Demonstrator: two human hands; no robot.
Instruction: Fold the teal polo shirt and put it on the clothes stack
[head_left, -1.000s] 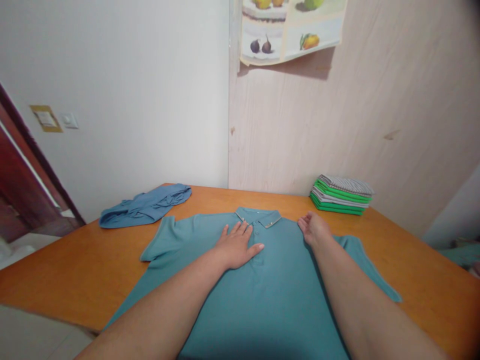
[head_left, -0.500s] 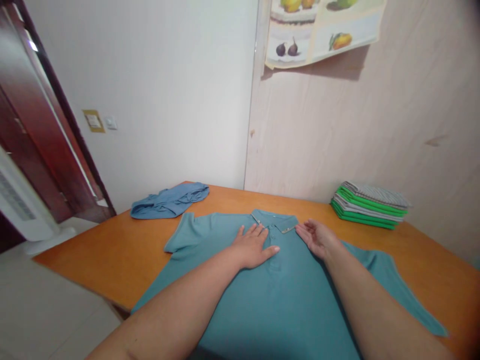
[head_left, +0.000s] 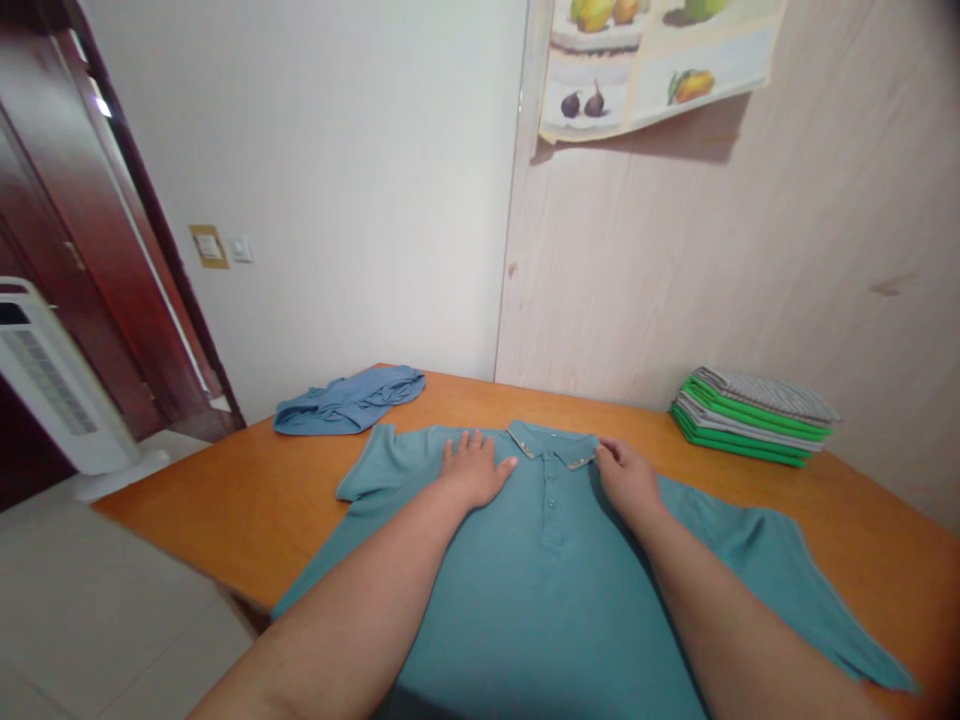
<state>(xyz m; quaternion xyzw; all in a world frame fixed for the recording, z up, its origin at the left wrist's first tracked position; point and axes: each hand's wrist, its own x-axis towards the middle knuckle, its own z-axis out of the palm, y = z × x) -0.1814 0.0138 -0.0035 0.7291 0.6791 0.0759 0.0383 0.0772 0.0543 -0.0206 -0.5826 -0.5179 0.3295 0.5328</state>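
Note:
A teal polo shirt lies front up and spread out, its collar toward the wall and its sleeves out to the sides. My left hand rests flat on the chest just left of the collar, fingers spread. At the collar's right end, my right hand has its fingers closed on the shirt by the shoulder. The button placket runs down between the two hands. Light trim marks the collar tips.
On the orange-brown table, a crumpled blue garment lies back left. A stack of folded green and grey cloths sits back right against the wall. A white tower fan stands on the floor at left.
My left hand has slid left across the chest, uncovering the placket. My right hand has turned over and its fingers have closed at the collar's end. The view has shifted slightly.

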